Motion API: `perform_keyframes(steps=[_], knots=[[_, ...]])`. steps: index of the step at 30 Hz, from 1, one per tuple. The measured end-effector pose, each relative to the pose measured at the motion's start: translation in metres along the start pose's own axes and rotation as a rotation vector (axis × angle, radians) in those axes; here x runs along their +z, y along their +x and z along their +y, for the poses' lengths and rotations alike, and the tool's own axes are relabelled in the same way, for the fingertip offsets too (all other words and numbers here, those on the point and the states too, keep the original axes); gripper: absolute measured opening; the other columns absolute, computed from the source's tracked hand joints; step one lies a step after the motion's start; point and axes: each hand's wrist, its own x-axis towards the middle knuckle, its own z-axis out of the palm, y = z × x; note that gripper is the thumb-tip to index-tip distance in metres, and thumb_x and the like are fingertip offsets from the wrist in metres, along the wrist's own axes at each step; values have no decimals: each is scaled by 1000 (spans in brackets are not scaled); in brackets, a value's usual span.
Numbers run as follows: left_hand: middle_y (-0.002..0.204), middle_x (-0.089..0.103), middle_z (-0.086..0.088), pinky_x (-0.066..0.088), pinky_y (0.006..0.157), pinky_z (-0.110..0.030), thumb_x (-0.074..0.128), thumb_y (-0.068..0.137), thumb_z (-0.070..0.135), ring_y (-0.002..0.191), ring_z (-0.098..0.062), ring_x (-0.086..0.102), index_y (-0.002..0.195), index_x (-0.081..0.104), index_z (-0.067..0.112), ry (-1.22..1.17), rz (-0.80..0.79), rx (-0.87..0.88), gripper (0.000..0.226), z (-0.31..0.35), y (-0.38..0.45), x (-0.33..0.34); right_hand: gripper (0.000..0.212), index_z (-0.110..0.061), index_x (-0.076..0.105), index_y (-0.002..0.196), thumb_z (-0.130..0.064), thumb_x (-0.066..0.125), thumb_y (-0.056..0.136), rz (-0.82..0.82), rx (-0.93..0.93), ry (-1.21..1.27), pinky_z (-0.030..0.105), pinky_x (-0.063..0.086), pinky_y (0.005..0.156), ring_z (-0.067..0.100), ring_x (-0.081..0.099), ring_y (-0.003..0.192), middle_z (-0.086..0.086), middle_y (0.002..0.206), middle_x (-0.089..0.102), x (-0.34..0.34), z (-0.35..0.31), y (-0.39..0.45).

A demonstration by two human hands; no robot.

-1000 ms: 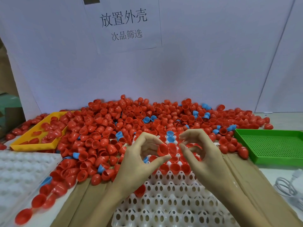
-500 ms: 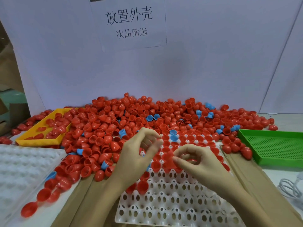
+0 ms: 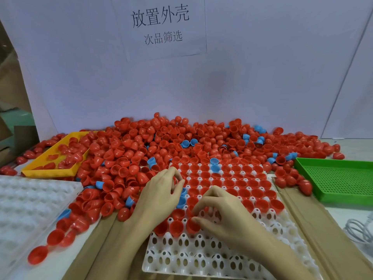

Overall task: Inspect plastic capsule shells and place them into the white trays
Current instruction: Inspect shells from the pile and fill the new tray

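Both hands curled: R hand [image 3: 226, 215] fingers pinch red shell [image 3: 191, 226] in white tray [image 3: 201, 257]; L hand [image 3: 159, 197] grip unclear.

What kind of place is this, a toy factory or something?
Probably a small factory sorting bench: a heap of red shells, a white tray being filled by hand, and a printed work sign on the wall.

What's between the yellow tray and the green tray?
Head view: the heap of red shells with scattered blue ones spans from yellow tray toward green tray.
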Motion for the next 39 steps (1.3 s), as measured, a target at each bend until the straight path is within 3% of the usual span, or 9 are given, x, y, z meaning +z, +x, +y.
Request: perform_keyframes(steps=[10,16,20,24,27,30,32,35,39], knots=[[91,51,19,42,71,-17,52,106,40,88,-4,50,106,57,31,122,5,102,10,1,-5,13,9,-42,72,100,-46,75,92,12,-55,5,13,47,80,-2,53,95,-26,100,49,9,7,2],[85,47,21,37,61,-15,53,105,40,80,0,50,105,56,34,108,2,123,7,-3,-5,13,17,-42,75,95,-56,65,92,209,-4,158,17,50,70,9,61,84,-15,95,64,-22,17,6],[86,49,19,39,61,-16,56,105,38,74,-2,52,104,58,34,95,4,133,4,-5,-3,15,9,-41,76,92,-45,69,97,404,92,181,25,55,77,10,67,90,-16,93,72,-53,53,6],[94,53,18,45,59,-18,54,105,45,72,-2,56,110,57,35,101,-1,143,11,-4,-1,13,13,-44,76,96,-41,65,102,440,114,197,40,59,87,10,70,98,-16,101,75,-61,71,5],[93,54,19,44,54,-17,42,103,60,61,-3,56,109,56,36,152,45,132,28,3,2,5,15,-41,76,96,-36,65,103,467,102,224,41,59,88,9,70,99,-18,100,75,-60,69,6],[87,52,17,38,49,-16,45,103,57,54,-5,54,102,59,32,97,141,53,28,12,15,-1,16,-39,76,96,-31,65,104,477,100,236,39,58,89,7,69,98,-19,98,75,-60,65,5],[87,49,16,36,52,-18,52,104,47,61,-3,54,102,60,29,88,145,9,20,16,34,2,16,-36,77,97,-28,65,104,481,104,246,37,58,89,7,69,97,-17,97,75,-61,62,4],[99,53,14,49,67,-26,55,105,38,79,-4,57,111,61,24,122,66,18,16,26,75,13,16,-32,77,97,-25,64,104,487,113,250,34,57,88,7,69,96,-15,97,75,-63,59,1],[113,56,3,57,87,-38,56,104,17,103,-20,62,121,63,19,192,-119,71,19,31,135,27,16,-32,77,97,-25,64,104,493,124,248,27,55,88,4,67,97,-17,97,74,-65,56,0]])
